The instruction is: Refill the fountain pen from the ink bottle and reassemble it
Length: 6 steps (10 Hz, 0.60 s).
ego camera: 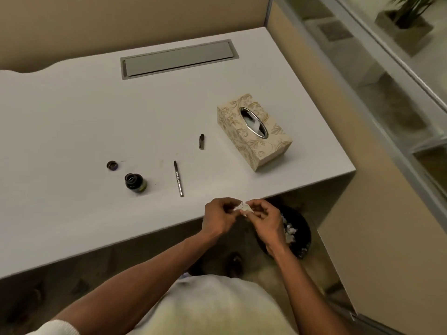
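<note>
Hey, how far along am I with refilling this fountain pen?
Looks done: the ink bottle stands open, its cap beside it, and the pen lies in pieces on the desk, a small dark part apart near the tissue box. In hand: your left hand and right hand pinch a crumpled tissue above the bin. Left: reassembling the pen, capping the bottle. Whether it's filled can't be seen.

Desk [72, 122] white, runs from 9 to 3 o'clock. Grey cable hatch [179, 58] set flush in its top at 12. Floral tissue box [254, 131] at 2 o'clock near the desk's right edge, oval slot up, tissue showing. Black bin [302, 235] on the floor at 4, white scraps inside. Potted plant [408, 18] behind glass, far 1 o'clock.
</note>
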{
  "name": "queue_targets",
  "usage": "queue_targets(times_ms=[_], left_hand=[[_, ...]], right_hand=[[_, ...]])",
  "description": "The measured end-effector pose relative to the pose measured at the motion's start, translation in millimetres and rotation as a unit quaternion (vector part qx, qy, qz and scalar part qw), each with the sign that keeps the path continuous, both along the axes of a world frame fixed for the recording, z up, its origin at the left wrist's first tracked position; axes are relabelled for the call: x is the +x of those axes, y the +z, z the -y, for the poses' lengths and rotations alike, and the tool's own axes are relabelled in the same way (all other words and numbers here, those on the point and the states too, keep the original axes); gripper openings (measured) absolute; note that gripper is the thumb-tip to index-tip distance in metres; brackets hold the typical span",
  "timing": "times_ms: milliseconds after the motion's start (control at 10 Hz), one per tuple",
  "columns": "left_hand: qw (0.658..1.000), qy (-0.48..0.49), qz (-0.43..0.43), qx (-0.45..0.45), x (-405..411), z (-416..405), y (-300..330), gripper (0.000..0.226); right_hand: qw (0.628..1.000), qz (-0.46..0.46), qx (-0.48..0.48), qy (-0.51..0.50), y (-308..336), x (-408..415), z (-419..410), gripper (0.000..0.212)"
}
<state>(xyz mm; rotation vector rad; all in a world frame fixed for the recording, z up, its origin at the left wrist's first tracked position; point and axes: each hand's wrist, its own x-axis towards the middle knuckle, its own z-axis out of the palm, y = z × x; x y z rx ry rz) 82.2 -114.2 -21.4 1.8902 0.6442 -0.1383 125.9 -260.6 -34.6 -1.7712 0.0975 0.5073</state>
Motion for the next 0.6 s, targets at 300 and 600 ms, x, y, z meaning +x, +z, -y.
queue_targets(times_ms=[300, 600], left_hand=[[0.992, -0.120, -0.030, -0.014, 41, 92, -28, 0.017], [0.984, -0.170, -0.057, -0.009, 73, 149, -48, 0.035]], right_hand=[[0.969, -0.121, -0.003, -0.216, -40, -4, 104, 0.025], [0.937, -0.086, -0.086, -0.326, -70, 13, 169, 0.026]])
